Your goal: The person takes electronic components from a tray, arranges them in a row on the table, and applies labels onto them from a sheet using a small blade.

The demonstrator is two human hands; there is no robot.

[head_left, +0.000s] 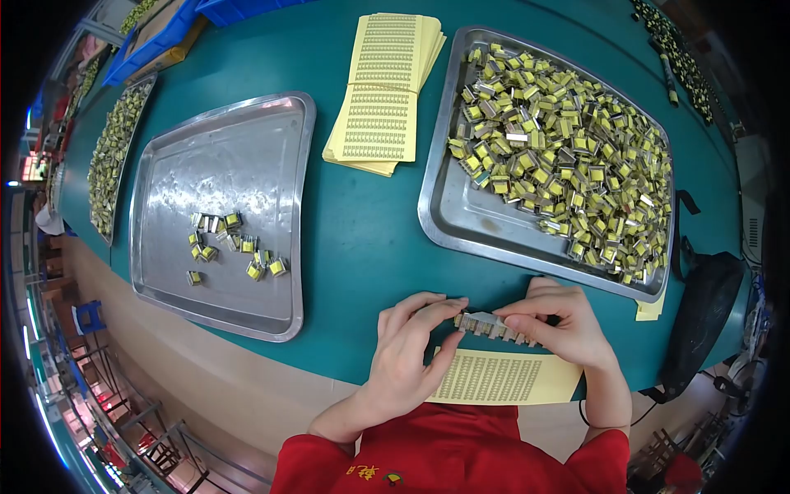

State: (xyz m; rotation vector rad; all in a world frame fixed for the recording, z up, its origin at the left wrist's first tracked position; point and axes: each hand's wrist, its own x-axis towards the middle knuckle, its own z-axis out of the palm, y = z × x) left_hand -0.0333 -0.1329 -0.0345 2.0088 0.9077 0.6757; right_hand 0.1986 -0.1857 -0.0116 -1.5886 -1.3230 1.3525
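A row of small transformers (494,326), set side by side, is held between my two hands above the table's near edge. My left hand (411,346) pinches the row's left end with thumb and fingers. At the other end, my right hand (564,319) grips it with thumb and forefinger. Just below lies a yellow sheet of printed labels (494,379), its upper edge partly behind the hands. A metal tray (461,222) heaped with yellow-wrapped transformers (568,156) stands beyond my right hand. To the left, another metal tray (206,288) holds several loose ones (255,265).
A banded stack of yellow label sheets (380,90) lies between the trays. A third heaped tray (119,156) and a blue bin (152,41) are at the far left. A black bag (704,313) sits at the right edge, and black parts (675,53) lie far right.
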